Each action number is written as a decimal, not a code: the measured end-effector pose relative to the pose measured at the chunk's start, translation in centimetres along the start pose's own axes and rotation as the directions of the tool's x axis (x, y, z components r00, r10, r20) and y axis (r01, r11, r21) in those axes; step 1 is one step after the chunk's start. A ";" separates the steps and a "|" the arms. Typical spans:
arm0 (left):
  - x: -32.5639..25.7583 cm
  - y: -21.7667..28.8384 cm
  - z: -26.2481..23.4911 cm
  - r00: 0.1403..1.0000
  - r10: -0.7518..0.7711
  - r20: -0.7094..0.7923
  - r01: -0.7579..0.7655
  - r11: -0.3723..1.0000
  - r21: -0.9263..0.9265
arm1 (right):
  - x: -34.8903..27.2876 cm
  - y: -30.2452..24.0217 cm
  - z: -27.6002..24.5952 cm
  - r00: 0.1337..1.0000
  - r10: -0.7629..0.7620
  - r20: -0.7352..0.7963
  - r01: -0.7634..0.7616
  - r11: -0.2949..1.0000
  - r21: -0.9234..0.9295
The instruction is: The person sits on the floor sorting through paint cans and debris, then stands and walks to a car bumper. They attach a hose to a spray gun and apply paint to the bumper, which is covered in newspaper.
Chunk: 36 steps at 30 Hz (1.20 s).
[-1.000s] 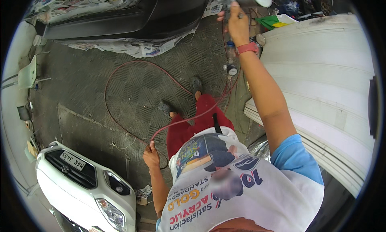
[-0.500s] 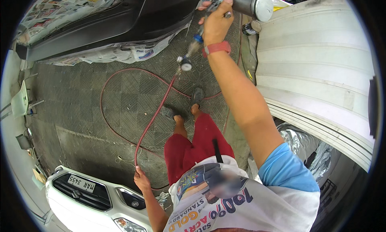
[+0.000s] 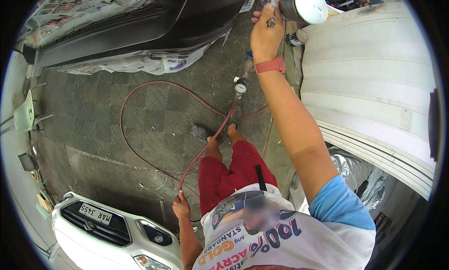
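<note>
At the top of the view, my right hand [image 3: 267, 38], with a red watch at its wrist, grips a paint spray gun [image 3: 271, 20]. The gun's round cup [image 3: 310, 7] juts out to the right. Below the grip hang a clear, blue-topped air filter and a pressure gauge [image 3: 240, 88], joined to a red air hose [image 3: 204, 148]. My left hand [image 3: 181, 207], low and left of my legs, is closed around that hose. Up and left of the gun is a dark grey car body panel [image 3: 131, 36], with newspaper masking [image 3: 173, 62] along its lower edge.
The hose loops over the dark tiled mat floor [image 3: 154, 111] around my feet. A white car [image 3: 112, 232] stands at lower left. To the right is a white ribbed panel [image 3: 365, 78], with a paint can [image 3: 296, 38] by its corner. A pale chair [image 3: 24, 112] sits far left.
My right hand and the spray gun have moved right and slightly down, away from the dark panel. The gauge swung right with them. My left hand shifted right, still on the hose.
</note>
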State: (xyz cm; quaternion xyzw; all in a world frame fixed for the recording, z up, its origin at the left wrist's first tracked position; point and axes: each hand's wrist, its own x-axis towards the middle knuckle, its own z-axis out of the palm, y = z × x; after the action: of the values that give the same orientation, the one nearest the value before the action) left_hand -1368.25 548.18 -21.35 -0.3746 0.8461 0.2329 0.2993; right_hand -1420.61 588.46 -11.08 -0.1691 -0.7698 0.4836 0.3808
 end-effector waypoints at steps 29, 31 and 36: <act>3.7 -0.7 -2.4 0.993 -0.112 0.042 0.116 0.989 -0.088 | -1.6 -1.9 9.8 0.974 0.149 -0.168 -0.161 0.985 -0.064; 4.2 -2.0 -1.5 0.992 -0.114 0.054 0.118 0.991 -0.069 | -2.6 -4.1 8.4 0.952 0.281 -0.125 -0.282 0.959 0.011; 4.0 -3.6 -2.7 0.981 -0.112 0.157 0.108 0.994 0.033 | -3.8 -3.2 6.2 0.954 0.299 -0.027 -0.291 0.941 0.172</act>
State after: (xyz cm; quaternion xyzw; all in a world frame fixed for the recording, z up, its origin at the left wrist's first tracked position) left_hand -1368.50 542.37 -22.75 -0.3974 0.8004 0.2348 0.3826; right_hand -1422.47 580.77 -11.40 -0.2627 -0.6825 0.5930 0.3369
